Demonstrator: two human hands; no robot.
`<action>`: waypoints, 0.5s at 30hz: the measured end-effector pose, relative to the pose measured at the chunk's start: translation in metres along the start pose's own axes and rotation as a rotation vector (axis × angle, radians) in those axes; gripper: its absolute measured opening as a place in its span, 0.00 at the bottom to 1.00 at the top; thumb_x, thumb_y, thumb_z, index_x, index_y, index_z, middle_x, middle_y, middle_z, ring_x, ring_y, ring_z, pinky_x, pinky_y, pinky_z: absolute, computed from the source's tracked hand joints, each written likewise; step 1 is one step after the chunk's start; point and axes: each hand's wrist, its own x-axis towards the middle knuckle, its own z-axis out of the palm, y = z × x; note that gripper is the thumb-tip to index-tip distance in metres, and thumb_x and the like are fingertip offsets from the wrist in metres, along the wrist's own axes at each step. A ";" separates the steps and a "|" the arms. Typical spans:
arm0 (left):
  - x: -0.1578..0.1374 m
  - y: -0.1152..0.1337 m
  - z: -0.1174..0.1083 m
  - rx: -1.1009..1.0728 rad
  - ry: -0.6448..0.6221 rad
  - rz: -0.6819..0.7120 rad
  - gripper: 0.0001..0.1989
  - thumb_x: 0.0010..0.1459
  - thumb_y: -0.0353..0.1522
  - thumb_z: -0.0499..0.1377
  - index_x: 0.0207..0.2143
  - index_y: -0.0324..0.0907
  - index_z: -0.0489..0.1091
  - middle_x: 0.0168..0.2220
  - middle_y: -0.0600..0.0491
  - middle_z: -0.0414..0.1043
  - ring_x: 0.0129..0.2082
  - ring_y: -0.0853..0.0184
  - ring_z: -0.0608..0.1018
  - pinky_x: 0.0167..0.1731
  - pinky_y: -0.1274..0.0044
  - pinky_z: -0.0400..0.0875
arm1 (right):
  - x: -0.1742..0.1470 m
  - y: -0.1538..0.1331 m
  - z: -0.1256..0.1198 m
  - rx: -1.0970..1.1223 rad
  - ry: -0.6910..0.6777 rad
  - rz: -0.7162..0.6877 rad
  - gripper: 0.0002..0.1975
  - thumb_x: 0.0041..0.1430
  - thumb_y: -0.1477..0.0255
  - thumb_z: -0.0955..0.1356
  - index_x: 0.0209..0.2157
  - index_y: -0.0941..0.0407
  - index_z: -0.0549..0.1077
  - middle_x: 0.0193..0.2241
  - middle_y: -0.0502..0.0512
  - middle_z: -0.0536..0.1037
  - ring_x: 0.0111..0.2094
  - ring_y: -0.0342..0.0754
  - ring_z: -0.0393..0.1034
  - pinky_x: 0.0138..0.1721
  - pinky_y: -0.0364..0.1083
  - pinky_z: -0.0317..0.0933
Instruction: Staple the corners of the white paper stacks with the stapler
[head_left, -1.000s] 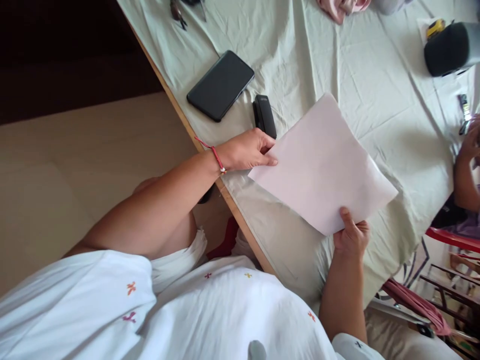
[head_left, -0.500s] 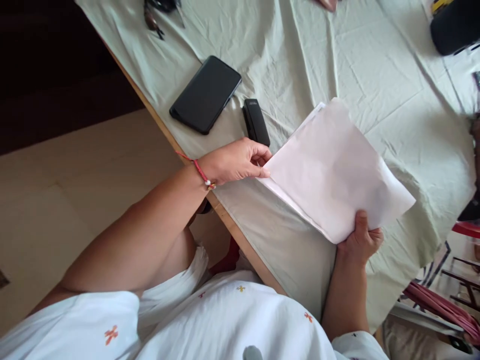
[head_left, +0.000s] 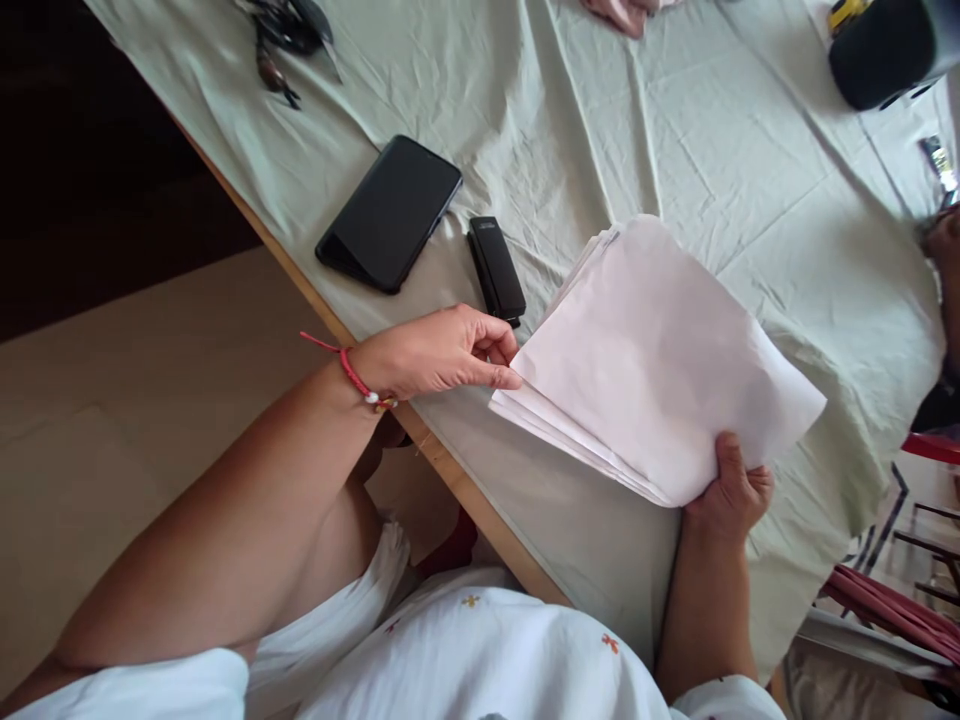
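A sheaf of white paper sheets (head_left: 660, 350) is held tilted above the cloth, its layers fanned slightly along the left and lower edges. My left hand (head_left: 442, 350), with a red thread bracelet at the wrist, pinches the left corner between thumb and fingers. At the lower right edge, my right hand (head_left: 731, 490) grips the sheaf, thumb on top and fingers hidden beneath. Just beyond my left fingertips lies a black stapler (head_left: 496, 268). A black phone or small tablet (head_left: 390, 212) rests farther left.
A pale green cloth (head_left: 765, 190) with wrinkles covers the table, whose wooden edge (head_left: 480, 500) runs diagonally past my body. Dark keys or similar small items (head_left: 285, 40) lie at the top left. A black object (head_left: 885, 55) stands at top right, and another person's hand (head_left: 943, 245) shows at the right edge.
The sheets have fanned apart more at the left and lower edges. My left hand has shifted slightly left and down with its pinched corner; the whole view has also shifted a little.
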 end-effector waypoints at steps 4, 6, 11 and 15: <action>-0.001 -0.001 -0.004 0.011 -0.055 -0.028 0.09 0.46 0.36 0.68 0.25 0.41 0.73 0.24 0.58 0.70 0.25 0.72 0.68 0.27 0.79 0.59 | 0.001 0.000 0.000 0.004 -0.024 -0.004 0.17 0.44 0.66 0.83 0.35 0.57 0.84 0.32 0.52 0.86 0.33 0.45 0.79 0.37 0.42 0.77; -0.001 -0.001 -0.004 0.048 -0.062 -0.042 0.08 0.48 0.35 0.66 0.24 0.41 0.73 0.23 0.58 0.70 0.25 0.72 0.67 0.28 0.78 0.59 | 0.001 0.000 0.000 -0.001 -0.024 -0.011 0.17 0.44 0.65 0.83 0.35 0.57 0.84 0.32 0.52 0.85 0.33 0.45 0.79 0.36 0.42 0.77; 0.000 0.000 -0.004 0.184 -0.056 -0.016 0.12 0.54 0.36 0.61 0.21 0.41 0.69 0.21 0.57 0.68 0.23 0.72 0.64 0.28 0.77 0.56 | 0.001 0.001 0.002 -0.022 0.001 -0.022 0.18 0.43 0.64 0.83 0.34 0.59 0.83 0.34 0.54 0.85 0.34 0.46 0.79 0.38 0.43 0.77; -0.002 0.001 -0.003 0.147 -0.084 -0.004 0.11 0.54 0.38 0.62 0.26 0.39 0.72 0.25 0.57 0.71 0.27 0.71 0.68 0.31 0.78 0.59 | 0.000 0.001 0.004 0.034 0.024 -0.036 0.22 0.42 0.63 0.83 0.36 0.62 0.83 0.32 0.54 0.85 0.34 0.44 0.78 0.38 0.41 0.77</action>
